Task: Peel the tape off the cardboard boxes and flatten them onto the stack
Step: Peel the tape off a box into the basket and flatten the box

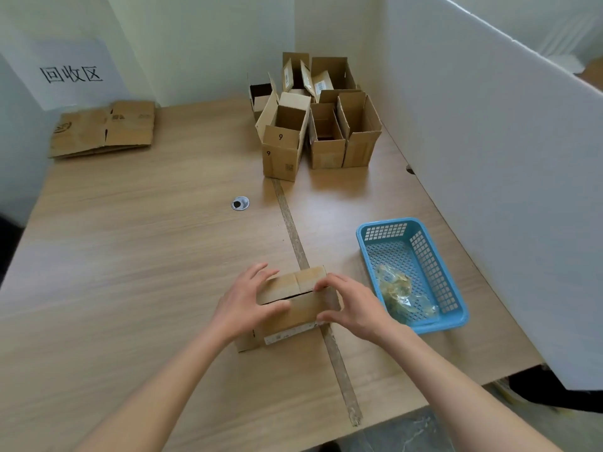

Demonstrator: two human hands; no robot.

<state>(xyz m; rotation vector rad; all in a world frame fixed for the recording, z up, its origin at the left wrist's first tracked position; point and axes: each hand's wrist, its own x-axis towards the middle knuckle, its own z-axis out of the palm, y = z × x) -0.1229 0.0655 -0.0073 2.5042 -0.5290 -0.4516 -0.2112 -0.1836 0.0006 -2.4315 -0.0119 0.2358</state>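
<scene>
At the near middle of the pale wooden table (pixel 130 256), a small brown cardboard box (pixel 295 303) sits between both hands. The left hand (pixel 246 301) grips its left end, the right hand (pixel 354 308) pinches its right end. Flattened brown cardboard sheets (pixel 104 128) lie stacked far left.

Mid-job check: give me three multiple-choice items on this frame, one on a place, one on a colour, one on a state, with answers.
1. Where is the flattened cardboard stack?
A. far left of the table
B. inside the basket
C. under the hands

2. What colour is the basket?
A. red
B. blue
C. black

3. How do the hands meet the near box?
A. both hold it
B. only one touches it
C. neither touches it

Answers: 1 A, it lies below the wall sign. 2 B, blue mesh. 3 A, left hand and right hand each keep a grip on it.
</scene>
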